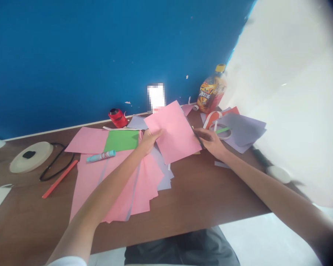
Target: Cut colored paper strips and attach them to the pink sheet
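My left hand [150, 141] pinches the left edge of a pink sheet of paper [174, 133], thumb on top, and holds it raised and tilted above the desk. At the sheet's right edge, my right hand [210, 141] is closed around what look like dark-handled scissors [198, 139]. Their blades are mostly hidden along the paper's edge. Beneath my left forearm lies a spread of pink sheets [86, 177], with a green sheet [121, 140] and a light-blue glue stick or marker [100, 156] on top. Pale purple paper [164, 181] shows under the pink.
At the back right stands a drink bottle [210, 90]. Purple sheets [245, 127] and a tape roll [224, 133] lie right of my right hand. A red object [118, 118] is near the blue wall. On the left are a red strip [59, 180], a black cord [46, 175] and a round pale disc [39, 159].
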A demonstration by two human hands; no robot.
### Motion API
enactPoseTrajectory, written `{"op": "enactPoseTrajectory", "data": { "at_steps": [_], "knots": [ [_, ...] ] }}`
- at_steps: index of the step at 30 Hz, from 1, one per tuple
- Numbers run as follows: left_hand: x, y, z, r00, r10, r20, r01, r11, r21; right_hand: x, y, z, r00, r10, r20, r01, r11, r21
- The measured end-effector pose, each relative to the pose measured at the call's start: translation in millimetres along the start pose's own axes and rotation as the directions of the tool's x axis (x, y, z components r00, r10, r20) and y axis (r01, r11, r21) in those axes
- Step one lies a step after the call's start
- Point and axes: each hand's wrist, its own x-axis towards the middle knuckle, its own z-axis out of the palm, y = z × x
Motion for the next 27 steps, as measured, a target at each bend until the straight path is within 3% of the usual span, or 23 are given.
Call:
{"op": "enactPoseTrajectory", "data": {
  "at_steps": [13,17,27],
  "knots": [
    [-1.1,-1.1,0.7,1.000,0.002,0.006,-0.003,0.997,0.078,0.0,-1.5,3.2,0.999,-0.031,0.044,0.026,0.992,0.120],
    [-4.7,1.1,3.9,0.998,0.012,0.058,-0.017,0.995,0.103,0.1,-1.3,2.2,0.999,-0.028,0.044,0.023,0.994,0.108],
    [-6.9,1.1,4.2,0.999,-0.001,0.048,-0.004,0.994,0.105,0.7,-3.5,1.7,0.994,0.032,-0.101,-0.016,0.988,0.156]
  ]
}}
